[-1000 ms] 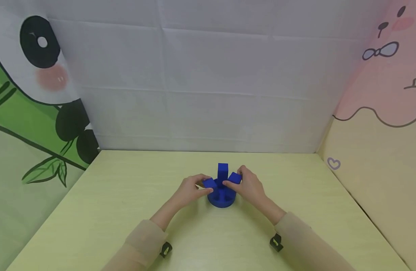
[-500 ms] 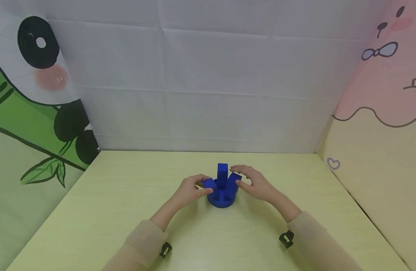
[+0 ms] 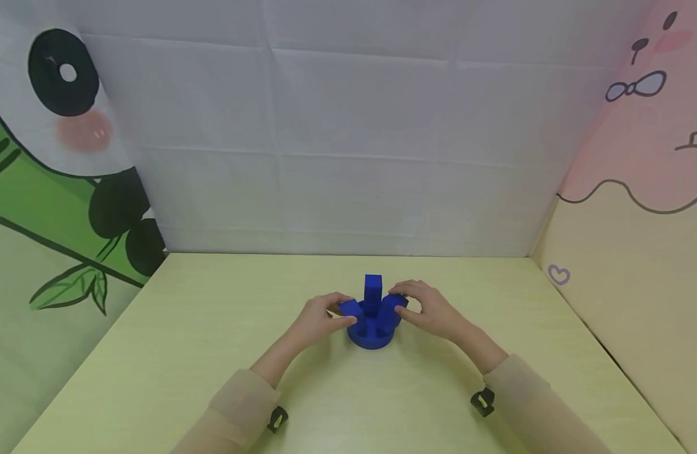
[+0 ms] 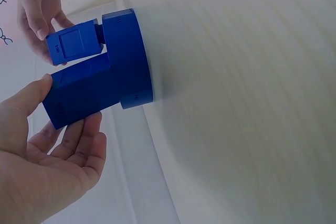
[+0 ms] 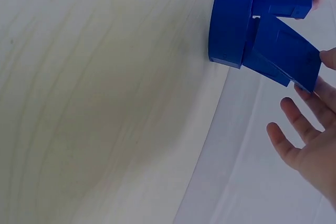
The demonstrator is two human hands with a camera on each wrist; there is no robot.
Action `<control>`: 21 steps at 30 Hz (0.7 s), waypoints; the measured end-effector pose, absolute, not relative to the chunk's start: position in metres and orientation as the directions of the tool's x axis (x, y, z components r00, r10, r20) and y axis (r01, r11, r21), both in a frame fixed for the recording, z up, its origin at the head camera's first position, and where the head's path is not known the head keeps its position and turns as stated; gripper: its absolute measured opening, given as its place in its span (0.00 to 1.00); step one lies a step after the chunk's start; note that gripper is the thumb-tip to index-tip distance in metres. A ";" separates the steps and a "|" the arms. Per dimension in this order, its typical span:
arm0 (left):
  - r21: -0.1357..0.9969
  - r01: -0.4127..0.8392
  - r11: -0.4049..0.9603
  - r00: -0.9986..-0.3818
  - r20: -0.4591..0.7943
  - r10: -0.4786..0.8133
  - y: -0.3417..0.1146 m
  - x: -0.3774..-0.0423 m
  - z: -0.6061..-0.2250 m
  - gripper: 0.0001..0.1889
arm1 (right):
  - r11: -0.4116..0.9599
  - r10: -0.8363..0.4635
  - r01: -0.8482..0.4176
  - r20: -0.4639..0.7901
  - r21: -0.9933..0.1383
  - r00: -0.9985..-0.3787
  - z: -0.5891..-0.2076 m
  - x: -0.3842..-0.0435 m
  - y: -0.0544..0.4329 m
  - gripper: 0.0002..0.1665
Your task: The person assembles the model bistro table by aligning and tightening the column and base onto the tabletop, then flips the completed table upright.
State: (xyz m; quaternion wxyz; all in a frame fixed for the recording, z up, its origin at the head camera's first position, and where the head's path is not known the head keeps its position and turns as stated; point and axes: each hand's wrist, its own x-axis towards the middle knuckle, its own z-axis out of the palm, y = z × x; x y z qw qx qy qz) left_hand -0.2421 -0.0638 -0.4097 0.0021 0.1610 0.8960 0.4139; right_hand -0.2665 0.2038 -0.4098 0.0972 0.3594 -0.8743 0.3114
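Observation:
On the table stands a round blue base [image 3: 371, 340] with blue rectangular blocks rising from it. My left hand [image 3: 320, 321] pinches the left block [image 3: 351, 308] near its upper end, thumb on one side and fingers on the other. In the left wrist view that block [image 4: 84, 93] leans outward from the base [image 4: 128, 59]. My right hand [image 3: 433, 309] pinches the top of the right block [image 3: 391, 312] between thumb and fingertips. The right wrist view shows this block [image 5: 289, 51] turned askew at the base. A rear block [image 3: 374, 290] stands upright, untouched.
The pale wooden table [image 3: 184, 340] stretches around the base. A white cloth backdrop [image 3: 348, 126] rises behind it, with cartoon-printed panels [image 3: 632, 252] at both sides. A small black clip [image 3: 483, 401] hangs by each sleeve cuff.
My right hand has shifted right and changed its hold, its thumb now on the block's near side. The right block has turned and leans outward. The left hand stays put.

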 end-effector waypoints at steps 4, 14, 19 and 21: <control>0.744 0.289 0.602 -0.947 0.130 0.293 -0.064 -0.240 -0.407 0.21 | 0.584 -0.508 -0.654 0.412 -0.480 -0.756 -0.411 -0.263 0.201 0.18; 0.740 0.288 0.608 -0.948 0.127 0.293 -0.063 -0.237 -0.404 0.21 | 0.686 -0.344 -0.492 0.356 -0.537 -0.869 -0.407 -0.250 0.193 0.20; 0.744 0.291 0.601 -0.946 0.128 0.299 -0.064 -0.236 -0.403 0.21 | 0.704 -0.286 -0.381 0.251 -0.600 -0.925 -0.406 -0.244 0.189 0.22; 0.749 0.286 0.597 -0.946 0.124 0.298 -0.063 -0.234 -0.401 0.21 | 0.703 -0.284 -0.371 0.239 -0.607 -0.928 -0.405 -0.242 0.189 0.24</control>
